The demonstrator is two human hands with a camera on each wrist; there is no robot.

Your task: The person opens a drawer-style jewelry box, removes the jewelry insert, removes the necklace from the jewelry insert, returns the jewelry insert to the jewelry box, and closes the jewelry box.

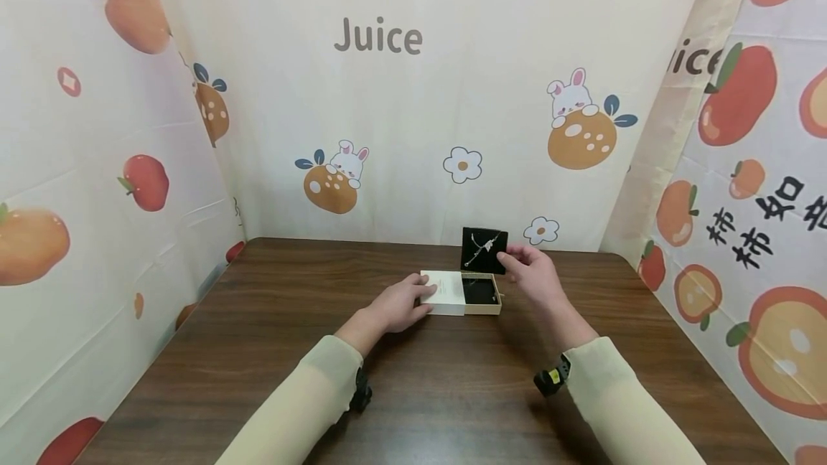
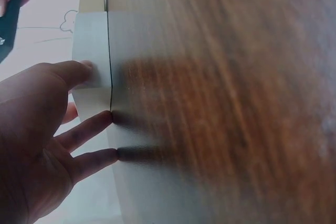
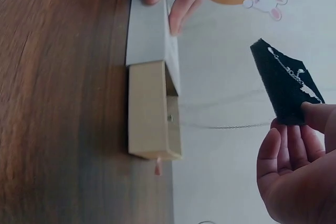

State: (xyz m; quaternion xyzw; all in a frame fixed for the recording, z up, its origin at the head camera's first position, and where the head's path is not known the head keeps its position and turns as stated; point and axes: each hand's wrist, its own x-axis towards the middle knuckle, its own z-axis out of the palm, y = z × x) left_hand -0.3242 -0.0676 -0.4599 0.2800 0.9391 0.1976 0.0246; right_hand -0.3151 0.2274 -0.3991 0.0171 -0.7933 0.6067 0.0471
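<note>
A jewelry box lies on the table with its white sleeve (image 1: 447, 300) at left and its cream drawer (image 1: 482, 311) slid partly out to the right. My left hand (image 1: 399, 306) holds the sleeve's left part, thumb at the near side, a finger over the top. Above the drawer, my right hand (image 1: 541, 282) pinches the right edge of a black jewelry pad (image 1: 470, 262), tilted up. A silver necklace (image 3: 291, 72) is fixed on its face. From the pad a thin chain (image 3: 231, 127) hangs down toward the drawer. Dark lining shows inside the drawer, which has a small pull tab (image 3: 158, 167).
The brown wooden table (image 1: 291, 285) reaches back to a cream curtain (image 1: 400, 106) printed with fruit and rabbits. More printed curtains stand along the left and right sides. A black wrist device (image 1: 551, 379) sits at the right sleeve cuff.
</note>
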